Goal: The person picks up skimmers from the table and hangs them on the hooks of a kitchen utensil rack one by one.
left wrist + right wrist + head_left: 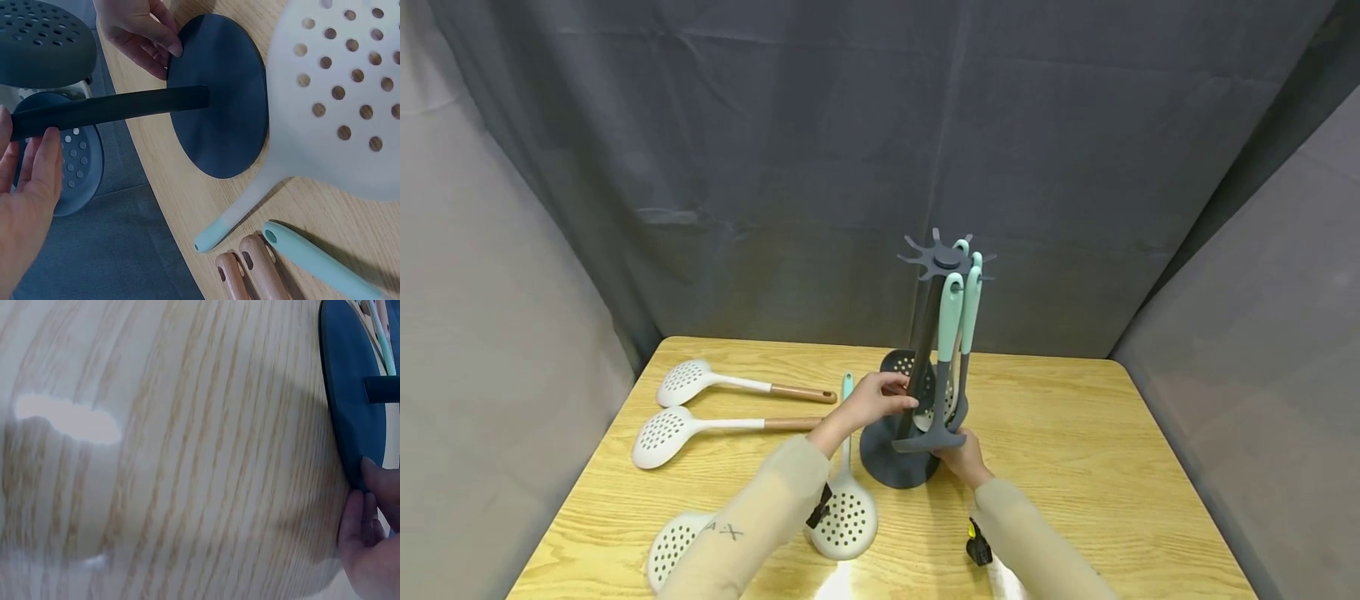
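A person steadies a dark stand (927,333) at about 1 o'clock on a wooden table (1060,433). The left hand (871,400) grips its pole from 9 o'clock, thumb and fingers curled round it; the right hand (964,460) pinches the rim of the round base (887,467) at about 3 o'clock.

At least four mint handles (951,317) hang from the stand's one star-shaped top (934,263), between 1 and 6 o'clock. Four pale skimmers lie on the table: two with wooden handles (737,423) at 9 o'clock from the stand, one mint-handled skimmer (845,521) at 7 and a partly hidden skimmer (673,550) at 8, beneath the left sleeve (775,492).

Only the head camera takes in the star top. The left wrist camera alone shows the pole meeting the middle of the base, and the holes in two wooden and two mint handle ends. The right wrist camera gives the pinch up close, thumb over the rim, with glare on the table at 10 o'clock.

An "X" is legible on the left sleeve, beside what may be an "A"; no brand can be read.
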The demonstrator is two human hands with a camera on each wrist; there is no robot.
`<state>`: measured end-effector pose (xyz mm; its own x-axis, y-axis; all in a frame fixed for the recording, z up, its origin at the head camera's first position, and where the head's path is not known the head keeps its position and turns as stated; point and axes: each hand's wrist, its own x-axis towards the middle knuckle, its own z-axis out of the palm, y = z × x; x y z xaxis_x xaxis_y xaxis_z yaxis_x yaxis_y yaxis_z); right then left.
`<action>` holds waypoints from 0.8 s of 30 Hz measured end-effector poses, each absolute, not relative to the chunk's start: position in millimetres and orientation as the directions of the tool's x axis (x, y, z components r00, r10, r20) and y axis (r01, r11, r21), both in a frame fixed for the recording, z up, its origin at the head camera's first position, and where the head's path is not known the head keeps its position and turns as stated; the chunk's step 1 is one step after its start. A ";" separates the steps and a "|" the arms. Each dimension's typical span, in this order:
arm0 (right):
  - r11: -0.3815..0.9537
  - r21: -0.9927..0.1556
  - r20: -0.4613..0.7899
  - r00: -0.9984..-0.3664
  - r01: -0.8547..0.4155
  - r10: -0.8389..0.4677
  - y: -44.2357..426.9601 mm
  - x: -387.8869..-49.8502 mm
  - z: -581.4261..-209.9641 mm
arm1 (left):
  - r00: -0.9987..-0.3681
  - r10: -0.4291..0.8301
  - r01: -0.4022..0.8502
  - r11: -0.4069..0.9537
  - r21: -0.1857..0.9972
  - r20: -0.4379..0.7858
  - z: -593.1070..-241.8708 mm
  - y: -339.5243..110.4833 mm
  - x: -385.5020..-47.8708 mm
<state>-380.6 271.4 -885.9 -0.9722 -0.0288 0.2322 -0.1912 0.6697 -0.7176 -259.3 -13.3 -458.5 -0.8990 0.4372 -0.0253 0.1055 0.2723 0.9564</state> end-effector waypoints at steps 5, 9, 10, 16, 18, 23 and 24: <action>0.646 -0.735 0.236 -0.971 -0.206 -0.042 236.4 -319.6 -760.8 | -0.896 0.445 0.141 0.309 0.940 -0.011 -459.7 -13.9 -261.9; 0.615 -0.763 0.214 -0.976 -0.197 -0.047 243.2 -330.0 -782.6 | -0.886 0.464 0.205 0.387 0.899 0.003 -453.0 -15.5 -261.7; 0.619 -0.765 0.195 -0.980 -0.177 -0.039 247.8 -338.3 -798.8 | -0.885 0.466 0.218 0.398 0.891 0.008 -451.0 -16.0 -261.9; 0.615 -0.775 0.170 -0.985 -0.143 -0.016 266.2 -367.1 -858.3 | -0.895 0.423 0.309 0.350 0.884 0.145 -442.2 -20.5 -266.2; 0.616 -0.773 0.180 -0.984 -0.153 -0.019 263.4 -362.4 -849.7 | -0.899 0.383 0.344 0.324 0.881 0.211 -441.7 -23.0 -269.0; 0.585 -0.790 0.187 -0.981 -0.181 -0.050 234.2 -311.3 -741.8 | -0.912 0.245 0.397 0.335 0.855 0.328 -447.3 -30.0 -276.9; 0.551 -0.802 0.226 -0.971 -0.232 -0.080 230.6 -304.2 -724.9 | -0.917 0.213 0.394 0.356 0.848 0.336 -449.7 -31.3 -278.7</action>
